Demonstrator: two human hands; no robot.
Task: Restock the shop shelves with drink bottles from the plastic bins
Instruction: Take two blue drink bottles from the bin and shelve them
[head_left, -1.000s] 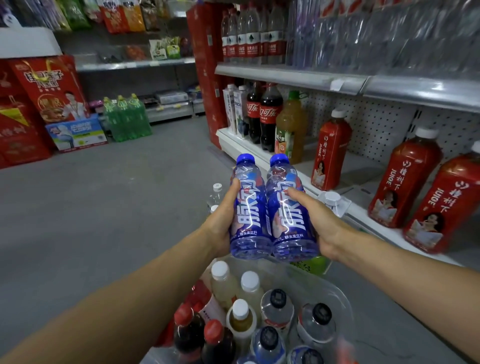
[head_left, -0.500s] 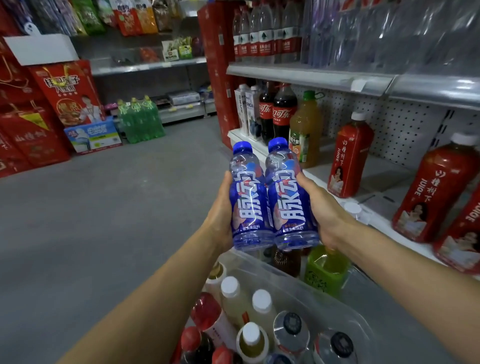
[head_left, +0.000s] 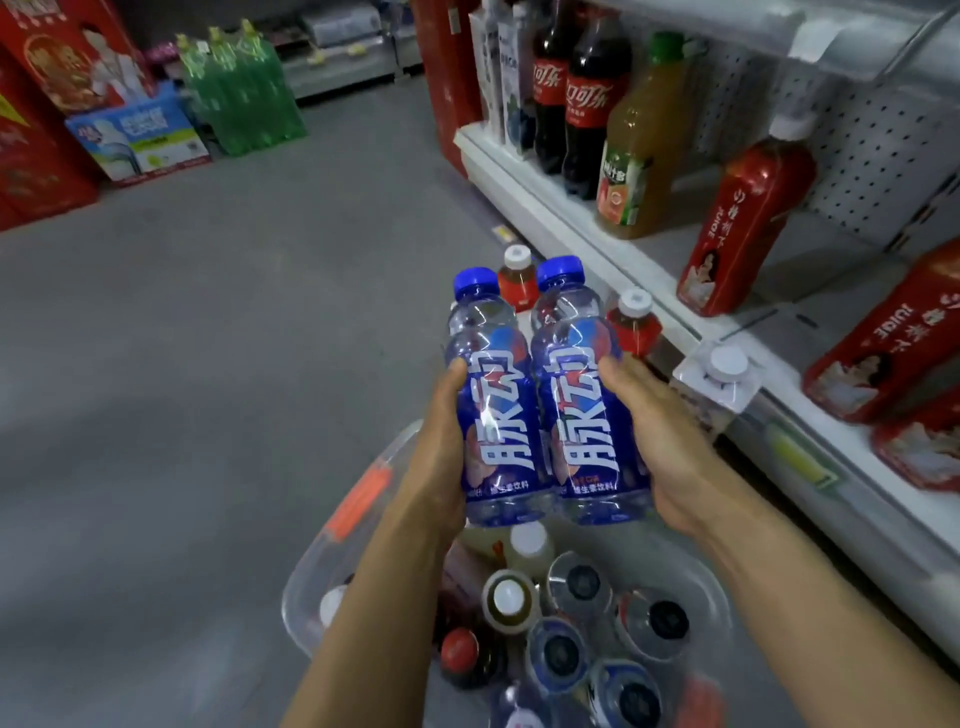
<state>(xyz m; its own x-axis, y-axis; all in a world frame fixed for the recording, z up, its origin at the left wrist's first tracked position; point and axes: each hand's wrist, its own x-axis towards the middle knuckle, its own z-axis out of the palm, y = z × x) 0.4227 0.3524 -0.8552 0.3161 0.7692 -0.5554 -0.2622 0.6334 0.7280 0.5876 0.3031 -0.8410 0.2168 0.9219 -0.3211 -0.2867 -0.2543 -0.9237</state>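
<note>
Two blue-capped bottles with blue labels stand upright side by side in the air above the clear plastic bin. My left hand grips the left blue bottle from its outer side. My right hand grips the right blue bottle from the right. The bin below holds several capped drink bottles. The white shop shelf runs along the right, carrying cola bottles, an orange juice bottle and red juice bottles.
Two red-labelled bottles with white caps stand on the floor by the shelf base, behind the blue pair. A green bottle pack and red cartons stand at the far end of the grey floor.
Both blue bottles sit lower in view and closer to the bin as my head tilted down; the upper shelf has left the frame. My grip on them is the same.
</note>
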